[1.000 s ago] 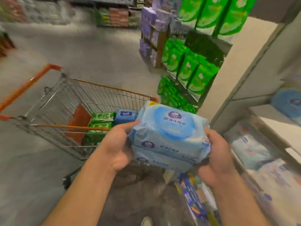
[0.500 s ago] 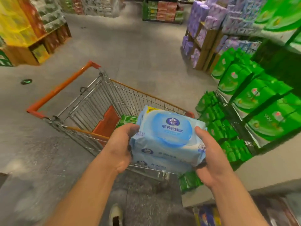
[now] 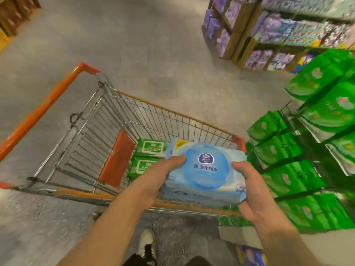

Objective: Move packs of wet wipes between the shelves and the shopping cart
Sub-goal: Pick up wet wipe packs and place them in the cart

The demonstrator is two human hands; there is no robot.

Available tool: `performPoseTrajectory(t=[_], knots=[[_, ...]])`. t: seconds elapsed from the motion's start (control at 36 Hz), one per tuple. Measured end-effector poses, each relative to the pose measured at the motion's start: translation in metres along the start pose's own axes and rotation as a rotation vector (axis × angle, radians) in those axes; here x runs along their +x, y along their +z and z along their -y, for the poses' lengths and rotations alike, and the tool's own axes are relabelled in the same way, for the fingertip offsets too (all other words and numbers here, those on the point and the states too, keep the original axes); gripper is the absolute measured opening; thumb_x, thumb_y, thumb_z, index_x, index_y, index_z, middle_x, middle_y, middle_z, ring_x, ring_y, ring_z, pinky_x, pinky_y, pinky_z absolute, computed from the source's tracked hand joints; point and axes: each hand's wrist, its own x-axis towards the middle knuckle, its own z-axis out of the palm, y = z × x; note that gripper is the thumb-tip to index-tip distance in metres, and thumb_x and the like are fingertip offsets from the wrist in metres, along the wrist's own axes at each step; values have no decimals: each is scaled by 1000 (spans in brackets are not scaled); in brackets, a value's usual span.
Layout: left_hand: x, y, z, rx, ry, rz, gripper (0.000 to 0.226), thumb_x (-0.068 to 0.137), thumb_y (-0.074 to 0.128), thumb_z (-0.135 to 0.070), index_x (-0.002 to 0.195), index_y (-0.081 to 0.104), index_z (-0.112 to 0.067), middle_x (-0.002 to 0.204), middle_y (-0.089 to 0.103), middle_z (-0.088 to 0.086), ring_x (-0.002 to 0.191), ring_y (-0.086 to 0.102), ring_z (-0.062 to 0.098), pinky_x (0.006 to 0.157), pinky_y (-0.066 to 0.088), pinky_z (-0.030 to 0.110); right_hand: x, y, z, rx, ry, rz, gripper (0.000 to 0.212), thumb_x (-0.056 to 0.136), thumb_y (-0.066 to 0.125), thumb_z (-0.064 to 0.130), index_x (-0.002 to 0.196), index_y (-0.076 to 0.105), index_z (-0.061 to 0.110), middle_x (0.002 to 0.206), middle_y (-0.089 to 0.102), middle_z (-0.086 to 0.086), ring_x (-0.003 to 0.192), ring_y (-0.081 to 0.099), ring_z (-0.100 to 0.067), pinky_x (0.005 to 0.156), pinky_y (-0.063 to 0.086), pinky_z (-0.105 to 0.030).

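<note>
Head view shows both hands holding a stack of blue wet wipe packs (image 3: 205,169) at lower centre, above the near end of the shopping cart (image 3: 107,120). Left hand (image 3: 153,183) has its grip curled round the stack's left side; right hand (image 3: 251,191) clasps the right side. Two green wipe packs (image 3: 148,156) lie inside the cart. Green-packed shelves (image 3: 311,160) fill the right edge.
</note>
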Motion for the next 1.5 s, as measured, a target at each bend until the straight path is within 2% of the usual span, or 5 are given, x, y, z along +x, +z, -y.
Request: performPoseTrajectory(t=[0.17, 0.44, 0.81, 0.97, 1.5], knots=[[66, -20, 7, -19, -130, -22, 28, 75, 76, -31, 102, 76, -23, 98, 77, 12, 87, 75, 32, 88, 58, 46, 58, 1, -23, 17, 100, -85, 44, 84, 64, 29, 123, 66, 10, 108, 76, -17, 98, 72, -40, 100, 48, -66], [188, -34, 59, 53, -175, -69, 37, 74, 85, -41, 107, 71, -30, 100, 78, -7, 95, 74, 18, 89, 54, 39, 174, -10, -86, -52, 136, -121, 68, 68, 76, 37, 130, 62, 10, 114, 75, -13, 96, 75, -31, 72, 62, -40], [300, -64, 166, 18, -427, -143, 15, 86, 75, -13, 100, 72, -16, 91, 79, 5, 78, 76, 20, 68, 62, 33, 278, -42, -204, -64, 316, -197, 24, 89, 73, 12, 112, 66, 8, 102, 78, -13, 87, 76, -29, 74, 59, -41], [337, -83, 184, -30, -422, -175, 38, 84, 78, -17, 120, 66, -16, 111, 75, 10, 100, 73, 32, 90, 58, 52, 325, -33, -226, -65, 286, -217, 35, 84, 79, 10, 116, 65, 15, 108, 76, -8, 92, 75, -26, 77, 63, -42], [339, -53, 183, 570, -353, -474, 41, 85, 76, -34, 121, 62, -20, 111, 70, 4, 98, 67, 29, 87, 57, 48, 336, -33, -239, -537, 310, -256, 48, 87, 75, 47, 120, 61, 16, 111, 70, -1, 95, 68, -22, 78, 49, -31]])
